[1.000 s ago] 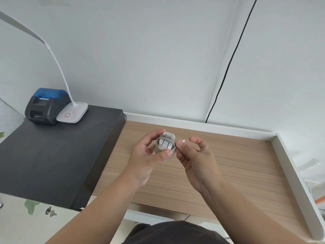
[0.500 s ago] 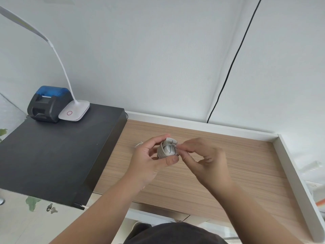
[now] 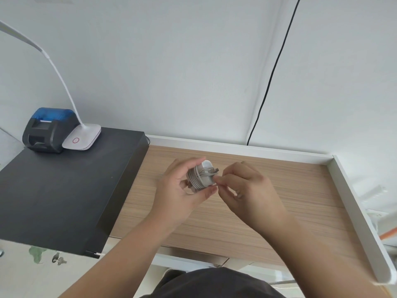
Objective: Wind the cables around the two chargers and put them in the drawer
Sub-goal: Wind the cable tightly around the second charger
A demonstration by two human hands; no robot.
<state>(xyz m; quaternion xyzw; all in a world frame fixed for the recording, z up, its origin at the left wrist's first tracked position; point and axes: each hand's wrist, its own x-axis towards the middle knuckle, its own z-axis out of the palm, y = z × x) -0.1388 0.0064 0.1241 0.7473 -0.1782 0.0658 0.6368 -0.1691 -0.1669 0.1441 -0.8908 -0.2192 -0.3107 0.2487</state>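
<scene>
A small white charger (image 3: 204, 176) with its grey-white cable wound in several turns around it is held above the wooden desk (image 3: 279, 203). My left hand (image 3: 182, 190) grips the charger from the left, thumb below and fingers over the top. My right hand (image 3: 247, 186) pinches the cable's end at the charger's right side, where the plug tip pokes out. Only this one charger is in view. No drawer is visible.
A black cabinet top (image 3: 60, 190) at the left carries a blue-lidded black printer (image 3: 48, 130) and a white desk lamp (image 3: 82, 136). White raised rims (image 3: 354, 211) border the desk at the back and right. A black cord (image 3: 270, 76) hangs down the wall.
My left hand has turned the charger so its wound side faces up. My right hand has brought the loose cable end in against the charger and now pinches it there.
</scene>
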